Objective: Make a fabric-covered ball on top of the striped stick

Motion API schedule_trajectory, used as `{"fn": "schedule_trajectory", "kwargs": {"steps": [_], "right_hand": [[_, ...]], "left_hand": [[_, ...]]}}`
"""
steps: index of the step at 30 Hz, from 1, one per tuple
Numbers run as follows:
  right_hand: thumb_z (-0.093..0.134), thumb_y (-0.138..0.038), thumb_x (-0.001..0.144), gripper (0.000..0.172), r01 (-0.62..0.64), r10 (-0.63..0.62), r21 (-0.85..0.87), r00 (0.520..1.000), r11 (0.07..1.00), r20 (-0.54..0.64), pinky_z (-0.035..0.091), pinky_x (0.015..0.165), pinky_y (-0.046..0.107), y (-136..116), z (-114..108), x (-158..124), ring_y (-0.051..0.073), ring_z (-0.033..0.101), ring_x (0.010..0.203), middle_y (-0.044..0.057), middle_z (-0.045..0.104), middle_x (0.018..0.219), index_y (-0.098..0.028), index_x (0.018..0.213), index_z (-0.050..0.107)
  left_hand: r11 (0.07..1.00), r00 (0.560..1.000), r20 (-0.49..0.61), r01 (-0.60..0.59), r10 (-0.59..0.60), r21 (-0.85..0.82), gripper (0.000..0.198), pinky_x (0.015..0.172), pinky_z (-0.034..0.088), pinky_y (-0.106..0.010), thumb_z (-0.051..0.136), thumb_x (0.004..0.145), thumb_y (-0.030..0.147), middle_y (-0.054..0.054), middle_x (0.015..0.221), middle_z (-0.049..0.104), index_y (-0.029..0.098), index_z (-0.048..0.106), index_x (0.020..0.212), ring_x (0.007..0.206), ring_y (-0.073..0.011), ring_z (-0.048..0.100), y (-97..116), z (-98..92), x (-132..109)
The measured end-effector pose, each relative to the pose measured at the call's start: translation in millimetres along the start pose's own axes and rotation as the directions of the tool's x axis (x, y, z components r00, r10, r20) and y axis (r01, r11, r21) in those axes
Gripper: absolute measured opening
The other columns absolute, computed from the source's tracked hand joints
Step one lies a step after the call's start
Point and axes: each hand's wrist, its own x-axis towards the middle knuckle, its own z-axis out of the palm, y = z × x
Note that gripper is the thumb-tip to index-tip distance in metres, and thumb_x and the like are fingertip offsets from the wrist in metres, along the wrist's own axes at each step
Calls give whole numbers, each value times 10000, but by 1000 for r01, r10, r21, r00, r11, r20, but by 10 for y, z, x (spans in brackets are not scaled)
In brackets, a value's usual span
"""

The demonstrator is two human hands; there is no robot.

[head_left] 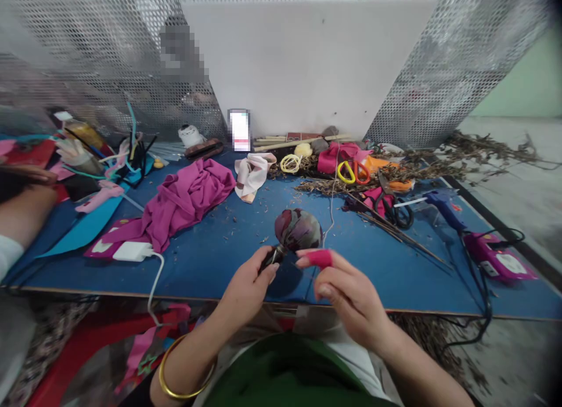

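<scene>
Near the table's front edge, my left hand is closed round the gathered dark neck of a cloth-covered ball. The ball's fabric is patterned in maroon, grey and green, and its round end points away from me. Just right of it is my right hand, its fingers curled and a bright pink wrap round the index finger. A thin pale thread runs down from the pile at the back to this hand; the exact grip on it is partly hidden.
Purple cloth lies to the left, with a white charger before it. Scissors, dried stems and a blue glue gun lie to the right. A phone leans against a white board. Another person's arm rests far left.
</scene>
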Motion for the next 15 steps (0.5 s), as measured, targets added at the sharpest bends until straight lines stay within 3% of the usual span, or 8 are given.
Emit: {"fn": "schedule_trajectory", "kwargs": {"steps": [2, 4, 6, 9, 12, 15], "right_hand": [[395, -230, 976, 250, 4, -3, -187, 1000, 982, 8, 439, 698, 273, -25, -135, 20, 176, 548, 795, 56, 582, 821, -203, 771, 535], [371, -201, 981, 260, 65, -33, -306, 994, 950, 108, 375, 569, 245, -62, -222, 69, 144, 468, 627, 14, 508, 684, -205, 775, 529], [373, -218, 985, 284, 178, -95, -388, 970, 904, 224, 310, 512, 247, -101, -260, 155, 130, 411, 564, 0, 477, 642, -203, 748, 529], [407, -278, 984, 334, 310, -176, -478, 936, 822, 305, 250, 493, 262, -141, -273, 343, 125, 366, 536, -7, 450, 617, -199, 684, 529], [420, -290, 981, 342, 353, -186, -462, 911, 813, 369, 250, 512, 265, -134, -294, 567, 123, 387, 556, -1, 472, 639, -199, 675, 544], [453, -274, 966, 309, 332, -174, -289, 871, 898, 459, 297, 553, 249, -70, -319, 787, 115, 453, 606, -2, 536, 693, -203, 688, 568]], "left_hand": [[999, 1000, 7, 17, -18, 42, 289, 635, 395, -264, 416, 912, 347, 21, 718, 527, 169, 524, 1112, 664, -149, 497, -4, -28, -6], [992, 999, 40, 5, -10, 128, 309, 659, 410, -281, 408, 917, 337, -3, 772, 588, 178, 526, 1154, 694, -164, 535, 3, -25, -13], [971, 997, 77, -32, 14, 236, 308, 725, 429, -310, 411, 914, 321, -45, 905, 654, 196, 546, 1161, 798, -197, 585, 17, -3, -23], [928, 988, 144, -96, 46, 360, 289, 772, 441, -332, 400, 916, 312, -66, 996, 688, 226, 571, 1132, 895, -234, 625, 46, 30, -53], [881, 973, 220, -164, 70, 444, 256, 727, 451, -314, 400, 913, 305, -61, 939, 705, 232, 594, 1064, 856, -239, 655, 85, 41, -101], [831, 953, 299, -209, 53, 516, 237, 688, 444, -302, 419, 900, 289, -65, 906, 714, 224, 612, 1022, 827, -248, 671, 149, 32, -159]]}}
